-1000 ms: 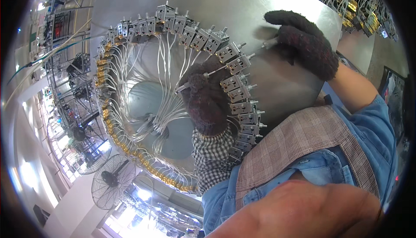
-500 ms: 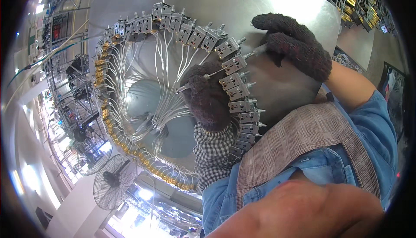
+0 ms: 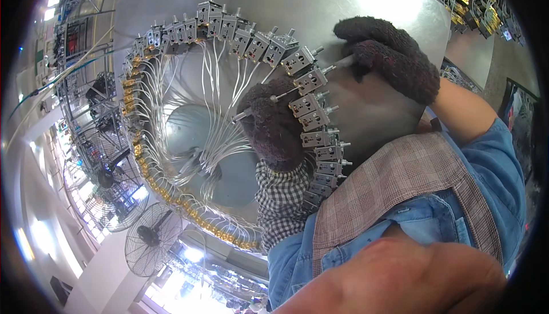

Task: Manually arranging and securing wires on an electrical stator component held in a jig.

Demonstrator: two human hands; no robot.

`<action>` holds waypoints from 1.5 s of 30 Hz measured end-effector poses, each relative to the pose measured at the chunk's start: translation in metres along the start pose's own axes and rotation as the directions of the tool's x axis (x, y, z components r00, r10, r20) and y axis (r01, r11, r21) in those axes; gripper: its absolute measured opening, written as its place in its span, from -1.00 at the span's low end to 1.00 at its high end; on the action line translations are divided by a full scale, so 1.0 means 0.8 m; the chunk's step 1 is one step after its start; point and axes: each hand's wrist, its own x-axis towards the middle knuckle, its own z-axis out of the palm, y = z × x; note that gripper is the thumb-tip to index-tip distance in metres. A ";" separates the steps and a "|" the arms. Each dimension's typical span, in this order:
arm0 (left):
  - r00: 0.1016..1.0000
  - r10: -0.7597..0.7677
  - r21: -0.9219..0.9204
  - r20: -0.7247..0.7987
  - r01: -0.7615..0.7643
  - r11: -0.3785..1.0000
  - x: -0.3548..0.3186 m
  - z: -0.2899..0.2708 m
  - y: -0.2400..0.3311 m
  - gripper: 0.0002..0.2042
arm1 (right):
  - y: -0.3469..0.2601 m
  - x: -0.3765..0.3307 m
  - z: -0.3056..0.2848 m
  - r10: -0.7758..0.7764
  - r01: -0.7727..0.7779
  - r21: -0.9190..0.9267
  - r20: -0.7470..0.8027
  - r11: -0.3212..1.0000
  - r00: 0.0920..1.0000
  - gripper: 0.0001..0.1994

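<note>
A ring of small silver metal blocks [image 3: 309,80] on white wires [image 3: 209,85] lies on a metal table. My left hand [image 3: 274,128], in a dark fuzzy glove, is closed inside the ring at its right side. From its fingers a slim metal rod [image 3: 283,95] reaches to one block, and a short metal cylinder [image 3: 242,115] sticks out on the left of the glove. Outside the ring, my right hand [image 3: 394,65], also gloved, pinches a thin pale shaft [image 3: 345,61] pointing at that same block's threaded stud. The fingertips are partly hidden, so its kind is unclear.
Gold-coloured connectors [image 3: 194,214] line the left and near side of the ring. The metal tabletop [image 3: 297,5] reaches beyond it. More wired gold parts [image 3: 483,14] hang at the upper right. A caged fan [image 3: 150,237] stands beyond the table at lower left.
Both hands keep their holds. My left hand and the nearby blocks have shifted up very slightly, while the right glove has barely moved.
</note>
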 end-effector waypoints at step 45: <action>0.999 0.011 0.079 0.039 -0.014 0.997 0.001 0.012 0.000 -0.75 | -0.009 -0.004 0.000 0.119 -0.128 -0.077 -0.108 0.989 0.987 -0.66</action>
